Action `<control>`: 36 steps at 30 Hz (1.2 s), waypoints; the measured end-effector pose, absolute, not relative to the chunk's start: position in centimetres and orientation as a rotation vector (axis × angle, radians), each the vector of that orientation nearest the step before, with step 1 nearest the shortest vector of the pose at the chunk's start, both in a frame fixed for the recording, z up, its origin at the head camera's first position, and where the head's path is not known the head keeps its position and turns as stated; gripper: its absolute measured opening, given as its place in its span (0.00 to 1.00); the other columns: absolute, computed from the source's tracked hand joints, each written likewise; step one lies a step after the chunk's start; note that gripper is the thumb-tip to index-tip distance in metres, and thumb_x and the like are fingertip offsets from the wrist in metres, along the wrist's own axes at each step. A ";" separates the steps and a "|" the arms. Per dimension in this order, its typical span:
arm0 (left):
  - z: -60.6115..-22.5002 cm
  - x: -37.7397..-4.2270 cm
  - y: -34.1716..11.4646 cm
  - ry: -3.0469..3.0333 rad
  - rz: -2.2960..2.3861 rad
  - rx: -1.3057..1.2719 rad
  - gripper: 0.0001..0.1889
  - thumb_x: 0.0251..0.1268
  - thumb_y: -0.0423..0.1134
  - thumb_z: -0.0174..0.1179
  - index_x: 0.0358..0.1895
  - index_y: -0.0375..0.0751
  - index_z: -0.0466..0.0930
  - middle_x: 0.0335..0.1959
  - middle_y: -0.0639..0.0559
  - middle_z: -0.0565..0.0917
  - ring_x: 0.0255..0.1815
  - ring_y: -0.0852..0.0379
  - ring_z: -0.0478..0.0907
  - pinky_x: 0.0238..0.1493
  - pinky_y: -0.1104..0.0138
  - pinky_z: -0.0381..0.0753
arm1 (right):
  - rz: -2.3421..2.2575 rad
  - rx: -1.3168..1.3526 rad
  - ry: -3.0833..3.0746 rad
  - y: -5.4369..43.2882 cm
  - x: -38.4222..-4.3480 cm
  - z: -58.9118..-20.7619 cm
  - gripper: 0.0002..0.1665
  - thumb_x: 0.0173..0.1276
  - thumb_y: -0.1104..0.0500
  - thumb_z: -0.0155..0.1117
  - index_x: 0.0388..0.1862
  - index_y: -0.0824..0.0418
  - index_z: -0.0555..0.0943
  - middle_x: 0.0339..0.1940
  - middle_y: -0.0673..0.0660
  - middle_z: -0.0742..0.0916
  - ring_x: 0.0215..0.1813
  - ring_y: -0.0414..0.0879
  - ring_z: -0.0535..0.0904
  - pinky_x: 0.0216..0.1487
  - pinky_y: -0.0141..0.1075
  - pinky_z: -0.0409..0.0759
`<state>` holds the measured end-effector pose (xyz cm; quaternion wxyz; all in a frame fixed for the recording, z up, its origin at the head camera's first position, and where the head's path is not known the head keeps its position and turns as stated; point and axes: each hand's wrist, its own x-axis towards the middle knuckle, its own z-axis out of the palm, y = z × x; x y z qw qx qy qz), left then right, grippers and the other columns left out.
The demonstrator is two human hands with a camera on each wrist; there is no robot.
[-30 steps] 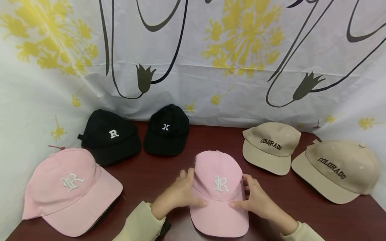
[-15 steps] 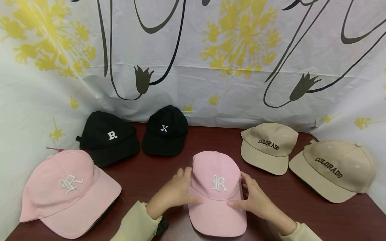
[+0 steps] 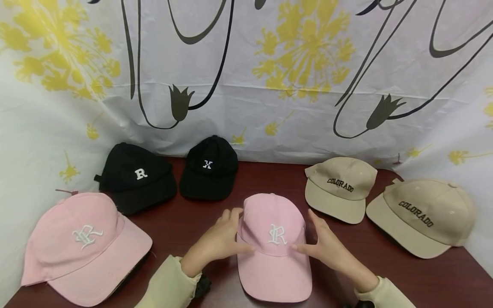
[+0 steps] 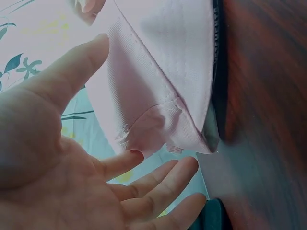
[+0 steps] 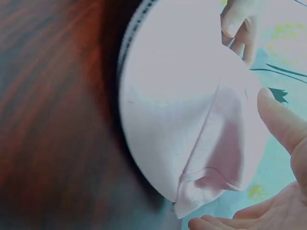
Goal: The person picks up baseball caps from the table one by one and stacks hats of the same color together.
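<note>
In the head view a pink baseball cap (image 3: 274, 273) with a white embroidered R sits on the table, its brim toward me. My left hand (image 3: 213, 241) is at the cap's left side, thumb over the seam where brim meets crown. On the other side is my right hand (image 3: 327, 246), its thumb tip near the same seam and its fingers apart from the crown. The left wrist view shows the left hand's spread fingers beside the pink cap (image 4: 144, 91). Similarly, the right wrist view has straightened fingers around the cap's (image 5: 168, 100) side, with nothing gripped.
A larger pink cap (image 3: 88, 256) lies at the left. Behind it are a black cap with an R (image 3: 135, 188) and another black cap (image 3: 209, 184). Two beige COLORADO caps (image 3: 339, 201) stand at the right on the dark red table (image 3: 265, 175). A patterned white cloth (image 3: 239, 111) hangs behind.
Both hands have loosened from the pink cap: the fingers that lay against its sides have spread outward and apart from it. The cap stays on the table; the view has shifted slightly.
</note>
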<state>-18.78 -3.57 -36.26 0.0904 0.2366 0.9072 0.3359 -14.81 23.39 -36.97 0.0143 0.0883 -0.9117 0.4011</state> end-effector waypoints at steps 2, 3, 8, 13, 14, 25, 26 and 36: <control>-36.1 -18.7 -3.6 2.704 0.999 0.712 0.46 0.42 0.54 0.70 0.63 0.36 0.58 0.54 0.37 0.65 0.53 0.44 0.66 0.47 0.50 0.71 | 1.255 0.270 -2.838 23.3 -14.9 -36.8 0.62 0.48 0.51 0.75 0.68 0.78 0.47 0.66 0.75 0.57 0.64 0.68 0.59 0.57 0.56 0.63; -36.0 -18.7 -3.7 2.709 0.999 0.721 0.46 0.42 0.54 0.70 0.63 0.36 0.58 0.54 0.37 0.65 0.53 0.44 0.66 0.46 0.50 0.71 | 1.252 0.268 -2.837 23.2 -15.0 -36.7 0.62 0.48 0.51 0.75 0.68 0.78 0.47 0.66 0.75 0.57 0.65 0.68 0.58 0.58 0.57 0.62; -35.5 -18.8 -3.8 2.724 1.000 0.726 0.44 0.44 0.52 0.69 0.63 0.35 0.58 0.51 0.39 0.66 0.51 0.45 0.67 0.45 0.52 0.71 | 1.251 0.279 -2.818 23.0 -15.3 -36.1 0.62 0.49 0.51 0.74 0.67 0.80 0.47 0.67 0.76 0.56 0.67 0.67 0.52 0.61 0.58 0.54; -35.2 -18.9 -3.9 2.710 1.005 0.710 0.44 0.47 0.52 0.67 0.65 0.37 0.56 0.53 0.39 0.65 0.53 0.46 0.65 0.48 0.52 0.70 | 1.240 0.290 -2.808 22.7 -15.7 -35.4 0.61 0.50 0.50 0.73 0.67 0.81 0.47 0.67 0.76 0.57 0.67 0.67 0.51 0.62 0.59 0.52; -35.1 -19.0 -4.0 2.708 1.007 0.709 0.44 0.47 0.52 0.67 0.65 0.36 0.56 0.54 0.39 0.65 0.54 0.46 0.65 0.49 0.52 0.69 | 1.239 0.291 -2.811 22.6 -15.8 -35.3 0.61 0.50 0.50 0.73 0.67 0.80 0.47 0.67 0.76 0.58 0.67 0.67 0.51 0.62 0.58 0.52; -33.9 -19.6 -5.0 2.772 1.004 0.717 0.45 0.46 0.50 0.70 0.64 0.34 0.56 0.55 0.38 0.64 0.55 0.45 0.65 0.48 0.52 0.70 | 1.285 0.329 -2.810 21.4 -17.0 -34.4 0.61 0.52 0.49 0.72 0.69 0.76 0.45 0.69 0.72 0.56 0.69 0.64 0.48 0.64 0.56 0.51; -33.8 -19.7 -5.2 2.778 1.002 0.712 0.45 0.46 0.51 0.70 0.65 0.35 0.56 0.55 0.38 0.64 0.56 0.45 0.64 0.49 0.52 0.70 | 1.282 0.333 -2.807 21.3 -17.1 -34.3 0.61 0.52 0.49 0.72 0.69 0.76 0.45 0.69 0.72 0.56 0.69 0.64 0.48 0.64 0.56 0.50; -33.8 -19.5 -7.2 2.806 1.025 0.625 0.45 0.48 0.53 0.68 0.64 0.34 0.56 0.57 0.36 0.63 0.58 0.43 0.63 0.53 0.50 0.67 | 1.342 0.356 -2.821 20.3 -17.8 -33.9 0.62 0.53 0.47 0.71 0.71 0.73 0.42 0.71 0.68 0.51 0.71 0.61 0.44 0.65 0.56 0.47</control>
